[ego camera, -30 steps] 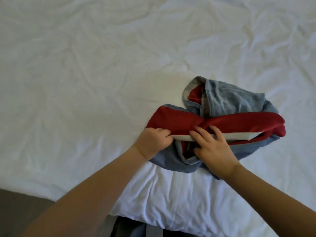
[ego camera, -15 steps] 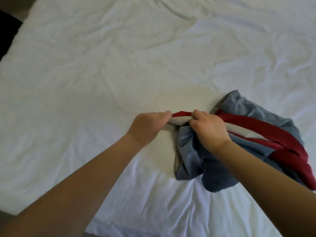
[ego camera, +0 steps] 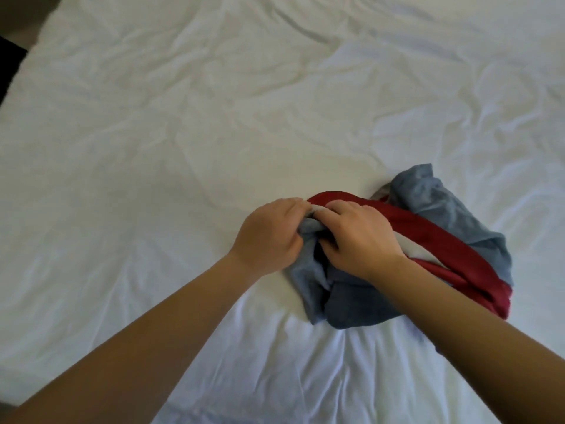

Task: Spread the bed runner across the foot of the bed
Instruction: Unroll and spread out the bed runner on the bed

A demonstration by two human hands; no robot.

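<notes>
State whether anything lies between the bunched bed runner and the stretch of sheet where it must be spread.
Nothing visible does. The left hand and right hand grip the bed runner directly, and the white sheet around it shows only wrinkles. The bed's right side runs out of view.

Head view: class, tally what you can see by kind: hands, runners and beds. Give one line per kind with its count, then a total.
Hands: 2, the left hand and the right hand, both gripping the cloth
Bed runner: 1, bunched up, red, grey-blue and white
Bed: 1, with a creased white sheet
Total: 4
</notes>
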